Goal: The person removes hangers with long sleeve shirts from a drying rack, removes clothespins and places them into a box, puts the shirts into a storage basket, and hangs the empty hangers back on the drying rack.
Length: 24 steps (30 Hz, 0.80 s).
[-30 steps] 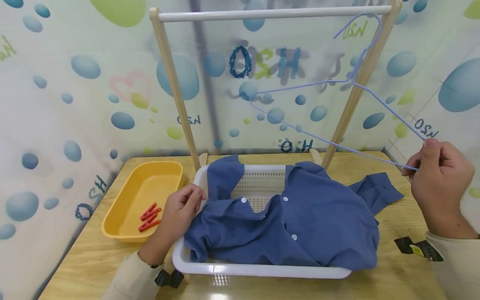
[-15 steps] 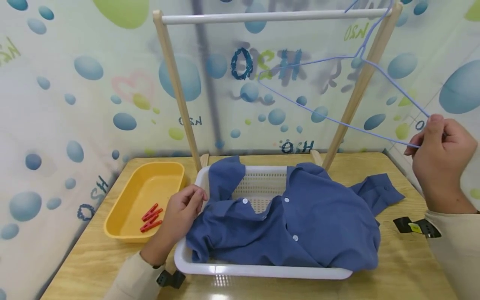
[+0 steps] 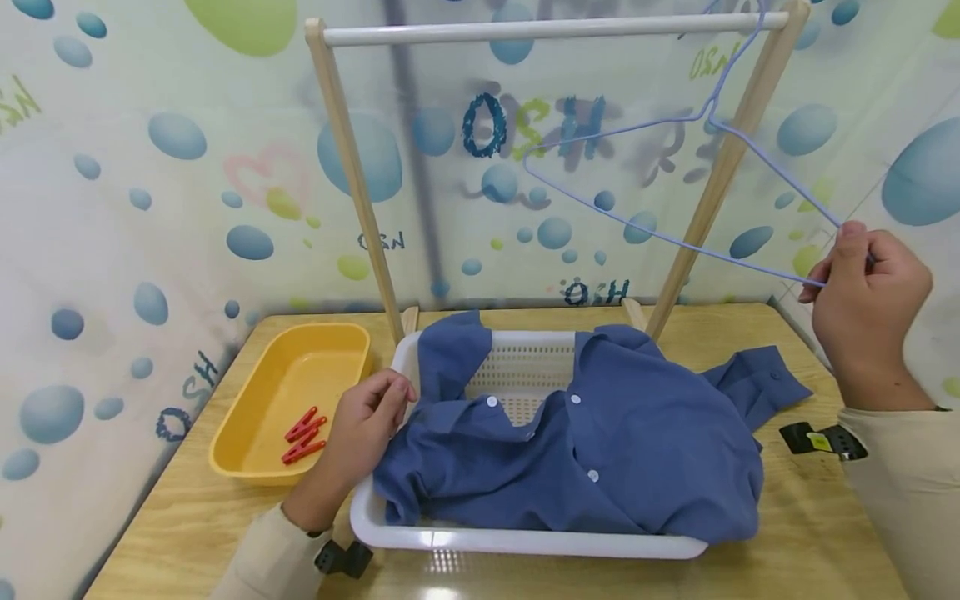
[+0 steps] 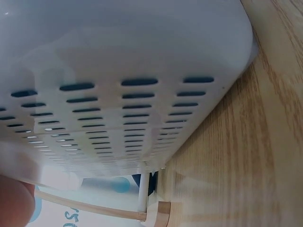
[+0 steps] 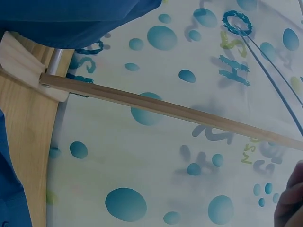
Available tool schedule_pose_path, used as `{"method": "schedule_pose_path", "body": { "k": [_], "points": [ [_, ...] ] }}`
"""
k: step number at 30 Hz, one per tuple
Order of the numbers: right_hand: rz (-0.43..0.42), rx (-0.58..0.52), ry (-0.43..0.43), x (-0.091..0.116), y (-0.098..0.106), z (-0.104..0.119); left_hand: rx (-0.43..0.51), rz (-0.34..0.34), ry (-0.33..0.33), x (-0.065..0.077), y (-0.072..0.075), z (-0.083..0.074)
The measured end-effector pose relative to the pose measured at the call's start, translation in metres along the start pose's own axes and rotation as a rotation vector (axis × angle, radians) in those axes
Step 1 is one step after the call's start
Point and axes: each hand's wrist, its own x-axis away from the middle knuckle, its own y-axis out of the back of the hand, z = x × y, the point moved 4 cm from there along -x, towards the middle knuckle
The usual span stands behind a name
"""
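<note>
My right hand [image 3: 870, 304] is raised at the right and pinches one lower corner of a blue wire clothes hanger [image 3: 660, 236] with nothing on it. The hanger's hook overlaps the right end of the white rail [image 3: 555, 31], its top cut off by the frame. In the right wrist view part of the hanger [image 5: 271, 71] and the curled fingers [image 5: 289, 203] show. My left hand [image 3: 365, 425] holds the left rim of a white laundry basket [image 3: 555, 543]. A blue button-up shirt [image 3: 652, 442] lies across the basket, one cuff hanging over the right side.
A wooden stand [image 3: 351, 167] carries the rail behind the basket. Left of the basket, a yellow tub [image 3: 258, 400] holds several red clothespins [image 3: 302, 450]. Everything stands on a wooden table [image 3: 172, 533] against a patterned wall covering.
My right hand has lifted the hanger, then shifted it slightly left, bringing its hook from below the rail up to overlap it. The left hand stays at the basket rim.
</note>
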Motion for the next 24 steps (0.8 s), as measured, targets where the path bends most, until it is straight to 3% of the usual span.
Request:
{"method": "schedule_pose_path", "body": {
  "k": [16, 24],
  "points": [
    [0.009, -0.019, -0.052, 0.005, -0.006, -0.019, -0.014, 0.018, -0.015, -0.001, 0.001, -0.004],
    [0.007, -0.036, -0.013, 0.006, -0.005, -0.015, -0.002, 0.005, -0.007, -0.001, 0.001, -0.002]
  ]
}}
